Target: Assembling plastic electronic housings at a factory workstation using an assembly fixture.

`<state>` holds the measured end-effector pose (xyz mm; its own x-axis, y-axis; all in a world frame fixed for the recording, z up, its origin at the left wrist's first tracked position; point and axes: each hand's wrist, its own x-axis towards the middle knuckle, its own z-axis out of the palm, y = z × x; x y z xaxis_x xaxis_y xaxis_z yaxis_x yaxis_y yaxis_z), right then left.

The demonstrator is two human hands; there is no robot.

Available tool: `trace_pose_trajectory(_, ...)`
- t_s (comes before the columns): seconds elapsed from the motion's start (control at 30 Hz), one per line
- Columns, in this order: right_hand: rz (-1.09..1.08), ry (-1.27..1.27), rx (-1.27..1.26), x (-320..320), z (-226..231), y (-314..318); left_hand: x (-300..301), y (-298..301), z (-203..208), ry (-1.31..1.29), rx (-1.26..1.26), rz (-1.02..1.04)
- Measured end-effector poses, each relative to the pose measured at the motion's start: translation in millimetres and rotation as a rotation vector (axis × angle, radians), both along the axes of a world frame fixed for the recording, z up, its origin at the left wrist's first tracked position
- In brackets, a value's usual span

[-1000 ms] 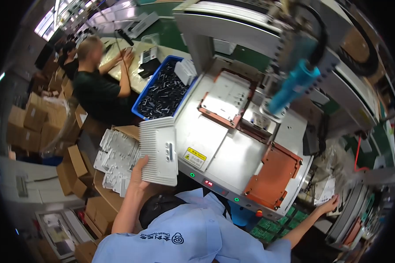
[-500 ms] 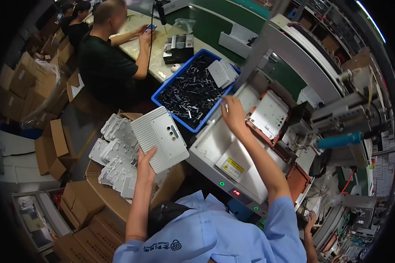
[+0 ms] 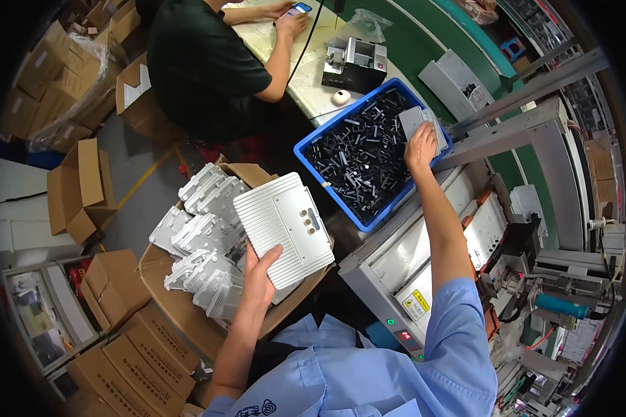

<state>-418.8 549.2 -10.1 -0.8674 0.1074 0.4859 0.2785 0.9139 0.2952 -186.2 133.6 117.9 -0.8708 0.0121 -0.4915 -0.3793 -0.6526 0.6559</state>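
Observation:
My left hand point(image 3: 261, 273) is closed on the lower left edge of a light grey ribbed metal housing point(image 3: 284, 229). The thumb lies on its ribbed face, which has a recess with several round connectors at the right. My right hand point(image 3: 422, 147) reaches to a stack of thin light grey plates point(image 3: 412, 119) in the far right corner of a blue bin point(image 3: 318, 175). Its fingers bend over the plates, with the fingertips partly hidden. Below the held housing, a cardboard box point(image 3: 161, 295) is piled with similar grey metal castings point(image 3: 209, 229).
Small black parts point(image 3: 362, 153) fill the blue bin. A machine with a white bed point(image 3: 400, 260) and metal frame stands at right. Beyond the bin, a person in a dark shirt point(image 3: 202, 62) holds a phone point(image 3: 300, 7) beside a small black-and-silver device point(image 3: 355, 64). Cartons point(image 3: 122, 361) sit lower left.
My right hand has moved from over the machine's near edge to the plates in the blue bin. My left hand still holds the ribbed housing. The whole view has shifted.

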Motion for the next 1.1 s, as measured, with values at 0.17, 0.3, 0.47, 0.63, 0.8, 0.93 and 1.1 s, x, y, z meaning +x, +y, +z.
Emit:
trace_pose_trajectory(0.17,-0.014,-0.199,0.017,-3,12,-17,-12,2,-4,-0.029,0.032,0.0)
trace_pose_trajectory(0.3,-0.102,-0.199,0.122,-13,1,-13,-13,8,-4,-0.039,0.051,-0.037)
trace_pose_trajectory(0.47,-0.003,-0.093,-0.265,4,53,-39,-15,20,1,-0.01,0.009,-0.033)
trace_pose_trajectory(0.63,0.283,-0.151,-0.898,96,136,-97,-18,44,8,0.049,0.055,-0.068)
trace_pose_trajectory(0.8,0.511,-0.148,-1.025,232,193,-150,-9,87,38,0.168,0.032,-0.157)
trace_pose_trajectory(0.93,0.374,-0.041,-0.982,288,217,-140,17,130,64,0.296,0.037,-0.275)
trace_pose_trajectory(1.1,0.3,0.144,-0.988,352,237,-96,61,172,83,0.342,-0.041,-0.481)
